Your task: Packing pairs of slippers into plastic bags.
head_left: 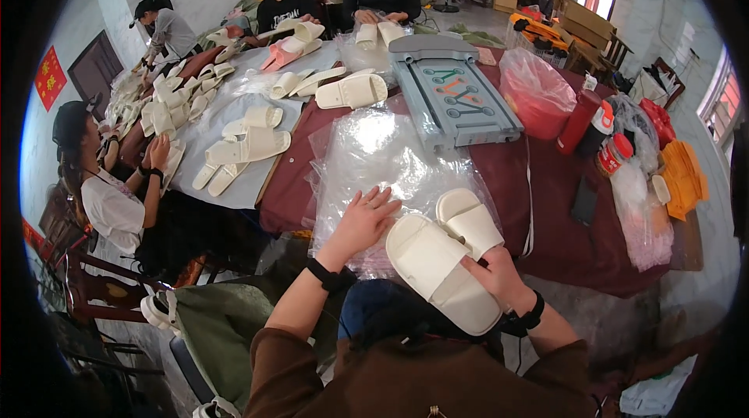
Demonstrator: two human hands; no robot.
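Two cream, open-toed rubber slippers with broad straps, the nearer slipper (413, 250) and the farther slipper (458, 206), are gathered in the right grip (496, 276), its thumb at the straps and its other fingers partly hidden. The pair is held in front of the person at the near edge of the counter (555, 232), covered in maroon cloth, with the heel ends pointing away over a stack of flat, clear plastic bags (359, 141). The left grip (363, 223) is empty, palm down with fingers spread above the stack; whether the fingertips press on the film I cannot tell. To bag the pair neatly, which seems the work in hand, the right side should hold both slippers by the strap area and bring them level, since they are now fanned apart and a staggered pair would likely snag a bag mouth. The left fingers would do best to rub the top sheet sideways and separate a single bag, as slick film tends to cling in layers. A light pinch should suffice; squeezing hard could dent the soft straps. It would help to keep the stack clear of the grey plastic board with a raised rim (417, 110) just beyond it.
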